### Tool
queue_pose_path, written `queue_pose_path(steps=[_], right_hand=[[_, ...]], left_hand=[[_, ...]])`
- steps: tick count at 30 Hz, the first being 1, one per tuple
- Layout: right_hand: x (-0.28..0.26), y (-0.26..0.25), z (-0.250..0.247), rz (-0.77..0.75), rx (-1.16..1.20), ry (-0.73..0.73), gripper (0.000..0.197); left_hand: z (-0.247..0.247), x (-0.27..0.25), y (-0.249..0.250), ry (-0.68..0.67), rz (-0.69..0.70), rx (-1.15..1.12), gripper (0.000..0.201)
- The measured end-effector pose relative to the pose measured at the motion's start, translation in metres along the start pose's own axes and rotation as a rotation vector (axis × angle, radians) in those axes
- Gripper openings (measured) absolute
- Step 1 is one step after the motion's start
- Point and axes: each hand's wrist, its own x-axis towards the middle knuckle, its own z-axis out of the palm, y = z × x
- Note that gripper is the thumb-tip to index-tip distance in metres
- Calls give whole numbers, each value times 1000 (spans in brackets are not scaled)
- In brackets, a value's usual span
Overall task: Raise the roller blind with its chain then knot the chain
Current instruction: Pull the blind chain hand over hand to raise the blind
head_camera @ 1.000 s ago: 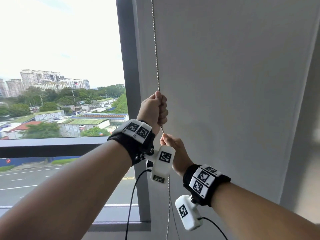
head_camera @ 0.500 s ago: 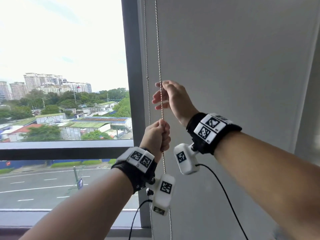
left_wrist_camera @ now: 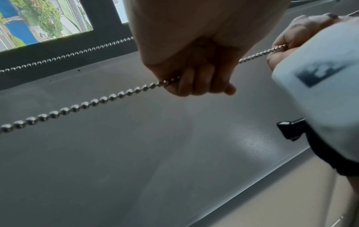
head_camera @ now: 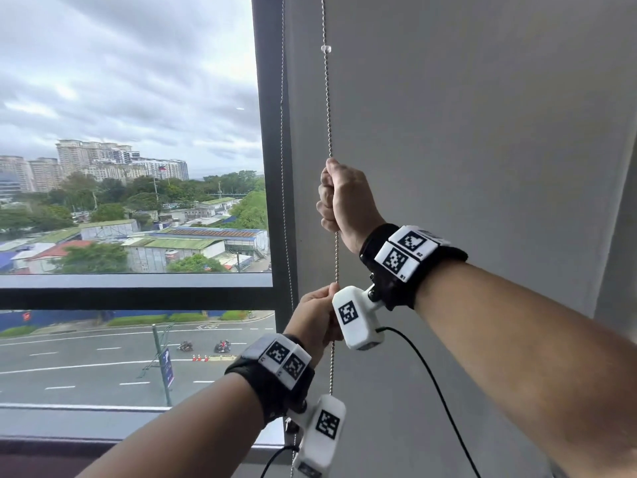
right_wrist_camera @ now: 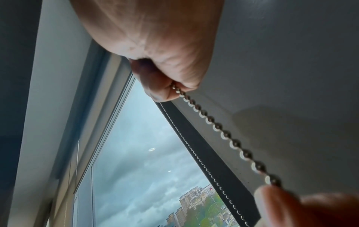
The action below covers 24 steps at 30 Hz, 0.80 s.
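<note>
Two hands grip the same strand of the bead chain [head_camera: 330, 108], one above the other, in front of the grey roller blind [head_camera: 465, 139]. The right hand [head_camera: 339, 198] sits at about 12 o'clock from the left hand [head_camera: 315, 322], its fingers curled into a fist round the chain, with the beads entering at the top of the fist and leaving below it. The left hand is wrapped round the chain too; from the left wrist view its fingers [left_wrist_camera: 196, 83] are folded over the beads, which run on taut toward the right hand at 2 o'clock. A short stretch of chain spans the gap between the fists. A clear stopper bead [head_camera: 325, 48] sits on the gripped strand well above the right hand. The second strand [head_camera: 283, 132] hangs free at 9 o'clock from the gripped one, against the dark window frame [head_camera: 267, 150]. The blind fills the space at 3 o'clock from the frame, and the window [head_camera: 131, 132] at 9 o'clock shows buildings, trees and a road.
</note>
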Motion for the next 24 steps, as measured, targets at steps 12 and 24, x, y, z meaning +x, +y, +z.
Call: queue_pose_path(steps=[12, 24], right_hand=[[-16, 25, -15, -56, 4, 15, 40], [-79, 112, -28, -59, -170, 1, 37]], left_hand=[[-13, 25, 52, -65, 154, -98, 37], [18, 35, 131, -169, 193, -177, 50]])
